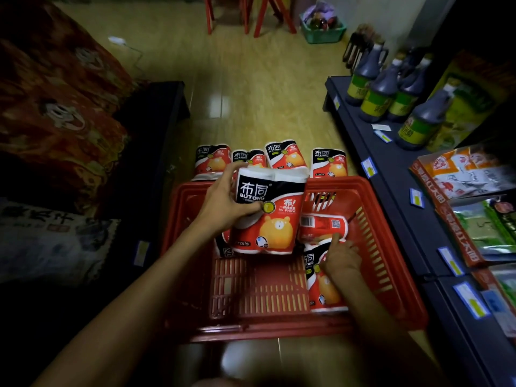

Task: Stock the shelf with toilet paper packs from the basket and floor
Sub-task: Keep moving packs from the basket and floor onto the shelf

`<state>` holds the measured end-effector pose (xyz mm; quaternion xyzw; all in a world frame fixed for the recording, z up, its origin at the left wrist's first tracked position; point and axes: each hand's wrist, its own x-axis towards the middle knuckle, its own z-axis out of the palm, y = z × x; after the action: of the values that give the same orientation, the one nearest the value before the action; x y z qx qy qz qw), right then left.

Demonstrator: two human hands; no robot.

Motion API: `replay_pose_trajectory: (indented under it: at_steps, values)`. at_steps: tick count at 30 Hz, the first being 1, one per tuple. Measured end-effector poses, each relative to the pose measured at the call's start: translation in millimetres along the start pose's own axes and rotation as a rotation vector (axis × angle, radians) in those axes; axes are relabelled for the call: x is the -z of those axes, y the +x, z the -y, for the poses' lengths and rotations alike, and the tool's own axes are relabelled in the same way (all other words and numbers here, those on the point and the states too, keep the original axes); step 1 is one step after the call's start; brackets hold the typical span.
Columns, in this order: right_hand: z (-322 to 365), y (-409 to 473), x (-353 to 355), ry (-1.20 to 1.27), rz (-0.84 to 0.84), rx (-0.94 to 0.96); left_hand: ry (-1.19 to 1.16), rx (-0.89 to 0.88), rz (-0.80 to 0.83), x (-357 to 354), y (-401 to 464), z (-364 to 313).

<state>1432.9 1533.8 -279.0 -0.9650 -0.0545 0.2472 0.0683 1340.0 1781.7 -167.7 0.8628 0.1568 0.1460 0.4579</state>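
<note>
A red plastic basket [391, 275] stands on the floor in front of me. My left hand [223, 202] grips a red, black and white toilet paper pack [268, 216] and holds it up over the basket. My right hand [342, 259] rests with its fingers closed on another pack [324, 291] lying at the basket's right side. One more pack [321, 226] lies barcode-up behind it. Several packs [329, 163] stand in a row on the floor beyond the basket. The dark shelf [413, 219] runs along my right.
Dark sauce bottles [382, 90] and bagged goods [472, 180] fill the right shelf. A low dark shelf with red packaging [55, 113] stands to the left. Red stool legs [251, 15] and a green tub [324, 32] sit at the aisle's far end.
</note>
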Motion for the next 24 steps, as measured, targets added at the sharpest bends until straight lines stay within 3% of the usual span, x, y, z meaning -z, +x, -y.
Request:
replay_pose_trajectory:
  at_steps: [4,10,19,24]
  values:
    - [-8.2,9.6,-12.1,0.155,0.034,0.022,-0.028,0.011,-0.01,6.1,6.3,0.3]
    - [-13.2,-10.3,2.2,0.051,-0.03,0.046,-0.047,0.046,-0.011,16.3,10.6,5.6]
    - [-23.7,-20.5,72.6,0.373,0.024,0.311,-0.007,0.06,-0.048,34.2,19.3,3.2]
    - [-22.3,-29.9,117.8,0.65,-0.149,0.409,-0.04,0.045,-0.057,39.9,20.3,2.3]
